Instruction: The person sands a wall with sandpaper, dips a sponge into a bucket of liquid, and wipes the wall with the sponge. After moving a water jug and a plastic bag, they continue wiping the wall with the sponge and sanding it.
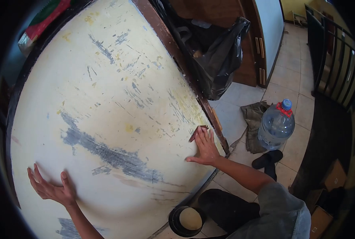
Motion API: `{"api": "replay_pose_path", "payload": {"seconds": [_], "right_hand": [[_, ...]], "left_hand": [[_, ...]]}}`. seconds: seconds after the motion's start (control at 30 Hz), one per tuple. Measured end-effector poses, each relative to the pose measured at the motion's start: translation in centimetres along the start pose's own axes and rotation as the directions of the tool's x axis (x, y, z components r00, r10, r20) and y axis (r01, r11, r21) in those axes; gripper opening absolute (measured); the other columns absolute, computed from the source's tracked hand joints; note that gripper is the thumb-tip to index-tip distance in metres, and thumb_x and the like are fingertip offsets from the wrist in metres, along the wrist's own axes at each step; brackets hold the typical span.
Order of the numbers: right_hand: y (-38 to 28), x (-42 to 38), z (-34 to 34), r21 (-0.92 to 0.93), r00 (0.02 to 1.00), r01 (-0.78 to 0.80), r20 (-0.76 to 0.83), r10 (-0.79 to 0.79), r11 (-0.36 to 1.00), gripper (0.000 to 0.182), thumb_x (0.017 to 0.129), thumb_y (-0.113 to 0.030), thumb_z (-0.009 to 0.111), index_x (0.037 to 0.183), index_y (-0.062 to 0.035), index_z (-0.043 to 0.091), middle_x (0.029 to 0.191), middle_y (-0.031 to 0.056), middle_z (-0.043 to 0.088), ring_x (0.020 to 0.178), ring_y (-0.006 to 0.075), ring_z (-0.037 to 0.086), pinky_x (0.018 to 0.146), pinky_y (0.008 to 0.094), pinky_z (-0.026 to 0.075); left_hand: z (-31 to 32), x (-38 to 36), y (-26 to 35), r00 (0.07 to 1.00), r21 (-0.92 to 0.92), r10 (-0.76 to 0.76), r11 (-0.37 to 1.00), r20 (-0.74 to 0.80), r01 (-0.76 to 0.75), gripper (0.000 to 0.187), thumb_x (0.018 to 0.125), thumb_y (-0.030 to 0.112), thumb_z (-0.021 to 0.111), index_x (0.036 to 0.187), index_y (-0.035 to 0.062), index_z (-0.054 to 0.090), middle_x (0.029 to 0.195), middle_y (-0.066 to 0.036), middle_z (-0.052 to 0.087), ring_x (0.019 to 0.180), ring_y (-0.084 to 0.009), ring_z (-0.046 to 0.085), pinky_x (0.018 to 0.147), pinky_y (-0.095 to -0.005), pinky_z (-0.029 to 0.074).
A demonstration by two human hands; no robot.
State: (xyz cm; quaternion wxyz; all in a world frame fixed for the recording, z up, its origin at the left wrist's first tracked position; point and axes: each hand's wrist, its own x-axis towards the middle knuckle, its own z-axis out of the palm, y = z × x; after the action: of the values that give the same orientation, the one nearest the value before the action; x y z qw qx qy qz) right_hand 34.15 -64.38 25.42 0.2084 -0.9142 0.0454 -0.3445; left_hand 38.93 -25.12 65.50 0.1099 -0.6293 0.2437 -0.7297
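Note:
In the head view, a cream-painted wall [101, 83] with grey patches and many scrape marks fills the left and middle. My right hand [206, 149] presses a folded reddish-brown piece of sandpaper [193, 136] against the wall close to the door frame. Its fingers lie over the sheet and hide part of it. Lower left, my left hand [54, 192] rests on the wall with fingers spread, holding nothing. A long grey patch [109, 153] runs between the two hands.
A black bucket [172, 223] with pale contents stands at the wall's foot. A black plastic bag [221, 59] hangs by the brown frame [173, 47]. A large water bottle [277, 127], a dark cloth [252, 123] and black footwear [267, 159] are on the tiles. A metal railing [337, 55] stands right.

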Motion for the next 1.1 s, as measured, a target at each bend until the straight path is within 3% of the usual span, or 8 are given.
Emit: {"api": "replay_pose_path", "payload": {"seconds": [0.13,0.23,0.37,0.47,0.6,0.77,0.97,1.1], "right_hand": [[-1.2,4.5,-0.9,0.11,0.957,0.113,-0.278,-0.079,0.987,0.132,0.071,-0.086,0.058,0.152,0.0103,0.018,0.162,0.0287,0.008,0.15,0.048,0.003,0.112,0.0723,0.002],[-6.8,15.8,-12.7,-0.045,0.922,0.187,-0.336,-0.191,0.981,0.13,0.069,-0.087,0.057,0.155,0.003,0.018,0.165,0.0209,0.008,0.152,0.0432,0.005,0.112,0.0728,0.004],[-12.5,27.9,-23.0,-0.145,0.696,0.312,-0.638,-0.329,0.939,0.12,0.072,-0.087,0.055,0.154,-0.0033,0.028,0.163,0.0169,0.02,0.152,0.0356,0.012,0.117,0.0659,0.011],[-14.1,29.2,-23.4,-0.068,0.669,0.337,-0.685,-0.289,0.939,0.117,0.074,-0.085,0.055,0.154,-0.0034,0.028,0.163,0.0167,0.021,0.152,0.0358,0.014,0.118,0.064,0.011],[-9.7,19.8,-15.1,0.041,0.826,0.265,-0.525,-0.205,0.963,0.11,0.079,-0.079,0.056,0.154,-0.0036,0.028,0.164,0.0157,0.017,0.15,0.0402,0.015,0.116,0.0657,0.009],[-0.9,-0.6,3.7,0.174,0.967,-0.028,-0.244,0.071,0.984,0.116,0.081,-0.071,0.062,0.151,0.011,0.019,0.159,0.0357,0.011,0.148,0.0519,0.01,0.114,0.0684,0.004],[-4.2,8.1,-2.4,0.067,0.901,0.165,-0.417,-0.123,0.984,0.125,0.073,-0.079,0.063,0.149,0.0118,0.024,0.162,0.0293,0.011,0.149,0.0491,0.007,0.109,0.0757,0.001],[-12.4,22.4,-19.3,-0.022,0.865,0.185,-0.471,-0.173,0.983,0.124,0.073,-0.082,0.061,0.155,0.0027,0.021,0.166,0.0179,0.01,0.152,0.0408,0.004,0.112,0.0725,0.003]], "left_hand": [[-0.2,0.3,0.5,0.999,0.024,0.029,0.999,0.019,-0.029,0.082,0.088,0.071,0.052,0.143,0.0109,0.051,0.151,-0.016,0.042,0.141,-0.0318,0.037,0.11,-0.0523,0.03],[-0.2,0.2,0.4,0.999,0.055,0.001,0.998,0.034,-0.003,0.079,0.088,0.071,0.053,0.145,0.016,0.05,0.15,-0.016,0.043,0.14,-0.0337,0.037,0.11,-0.0541,0.032],[0.0,0.2,0.4,0.998,0.041,0.036,0.998,0.043,-0.038,0.078,0.088,0.07,0.053,0.145,0.0149,0.051,0.151,-0.016,0.042,0.139,-0.033,0.039,0.108,-0.0526,0.033],[-0.2,0.4,0.4,0.999,0.049,0.021,0.999,0.028,-0.022,0.078,0.089,0.069,0.053,0.144,0.0135,0.052,0.151,-0.017,0.042,0.138,-0.033,0.04,0.107,-0.051,0.034],[-0.5,0.6,0.8,1.0,0.0,0.013,1.0,0.02,-0.013,0.078,0.089,0.069,0.052,0.143,0.0129,0.053,0.15,-0.019,0.042,0.137,-0.0347,0.04,0.107,-0.0513,0.034],[-0.9,0.3,1.0,0.994,0.066,-0.062,0.996,0.086,0.056,0.081,0.087,0.068,0.052,0.146,0.0129,0.048,0.154,-0.02,0.035,0.141,-0.0386,0.032,0.111,-0.0512,0.022],[-0.8,0.2,0.9,0.993,0.067,-0.091,0.994,0.079,0.086,0.081,0.086,0.066,0.053,0.145,0.0113,0.048,0.155,-0.022,0.034,0.14,-0.0412,0.032,0.109,-0.053,0.023],[-1.0,0.3,1.1,0.991,0.044,-0.102,0.994,0.092,0.098,0.081,0.085,0.065,0.055,0.144,0.0114,0.049,0.154,-0.022,0.035,0.14,-0.0409,0.032,0.109,-0.052,0.023]]}}
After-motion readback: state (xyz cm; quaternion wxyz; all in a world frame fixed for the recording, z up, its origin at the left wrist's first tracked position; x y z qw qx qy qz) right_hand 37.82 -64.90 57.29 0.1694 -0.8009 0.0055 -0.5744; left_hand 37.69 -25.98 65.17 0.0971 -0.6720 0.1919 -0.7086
